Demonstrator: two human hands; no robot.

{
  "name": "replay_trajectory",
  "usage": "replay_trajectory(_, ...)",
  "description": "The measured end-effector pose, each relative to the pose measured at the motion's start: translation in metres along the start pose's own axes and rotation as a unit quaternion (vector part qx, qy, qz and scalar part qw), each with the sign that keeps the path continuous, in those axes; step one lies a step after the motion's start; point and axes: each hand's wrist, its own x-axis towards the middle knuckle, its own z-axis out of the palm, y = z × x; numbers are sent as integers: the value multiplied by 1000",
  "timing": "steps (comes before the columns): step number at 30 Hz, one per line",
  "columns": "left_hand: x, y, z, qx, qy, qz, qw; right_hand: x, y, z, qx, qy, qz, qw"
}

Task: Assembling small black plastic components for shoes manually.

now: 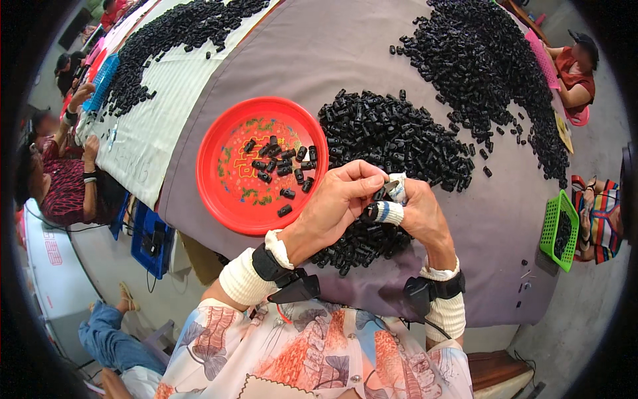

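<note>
Over the near side of a pile of small black plastic pieces (399, 136), both hands meet. My left hand (332, 206) is closed in a pinch on one small black cylindrical piece (379, 194). Against it, from the right, presses my right hand (425, 216), closed, with white and blue cloth wraps (390, 213) on its thumb and a finger. A thin grey, metallic-looking sliver shows between the right fingertips; its kind is unclear. To the left, a round red plastic tray (216, 211) holds several loose black pieces (288, 193).
Grey cloth (266, 60) covers the table. Larger heaps of black pieces (478, 73) lie at the far right and far left. People sit along both sides. A green basket (550, 229) stands at the right edge; a blue crate (149, 246) is below, left.
</note>
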Motion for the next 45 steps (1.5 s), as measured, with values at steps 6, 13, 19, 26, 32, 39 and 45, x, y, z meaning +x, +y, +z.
replay_trajectory(6,1,-1,0,-7,-1,-2,1000,-2,-2,0,-6,8,15,1000)
replay_trajectory(13,0,-1,2,2,2,6,1000,-3,-6,2,-36,-3,4,999)
replay_trajectory(19,-1,-4,-4,0,15,-1,1000,-6,-16,3,-105,-24,-4,994)
replay_trajectory(26,-1,-5,-1,-18,-7,-8,1000,-5,-6,-3,-60,13,-13,998)
replay_trajectory(32,0,-7,-3,-10,3,2,1000,-5,-1,1,-70,4,-2,998)
replay_trajectory(39,2,-8,-8,-11,15,6,1000,-7,-5,5,-53,-8,-17,998)
replay_trajectory(45,-1,-4,-10,-41,1,9,999,-3,-18,11,22,33,57,998)
